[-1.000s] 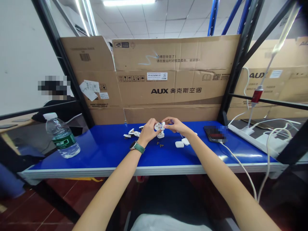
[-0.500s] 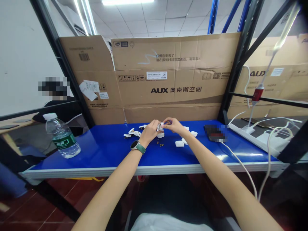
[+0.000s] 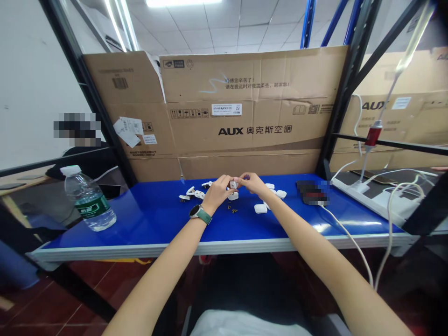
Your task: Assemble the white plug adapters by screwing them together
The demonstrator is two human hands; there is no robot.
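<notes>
My left hand (image 3: pixel 219 191), with a green-strapped watch (image 3: pixel 200 213) on its wrist, grips a small white plastic plug part (image 3: pixel 234 185) just above the blue tabletop. My right hand (image 3: pixel 255 184) pinches at the top of that part; whether it holds something tiny there is hidden. Beneath the hands lies another white piece (image 3: pixel 233 196). Small brass-coloured bits (image 3: pixel 234 211) are scattered nearer to me. Left of my left hand are several white plug pieces (image 3: pixel 199 194), some with dark prongs. Near my right forearm sit several rounded white covers (image 3: pixel 261 208).
A water bottle (image 3: pixel 89 198) stands at the table's left end. On the right lies a dark device (image 3: pixel 311 192) with a white cable, beside a white power strip (image 3: pixel 371 205). Tall cardboard (image 3: pixel 255 154) closes off the back. Another person (image 3: pixel 84 144) sits beyond the left post.
My right fingers have shifted slightly and the plug part has turned in my left hand, its white face now showing more. The view has moved a little; the scattered pieces lie as before.
</notes>
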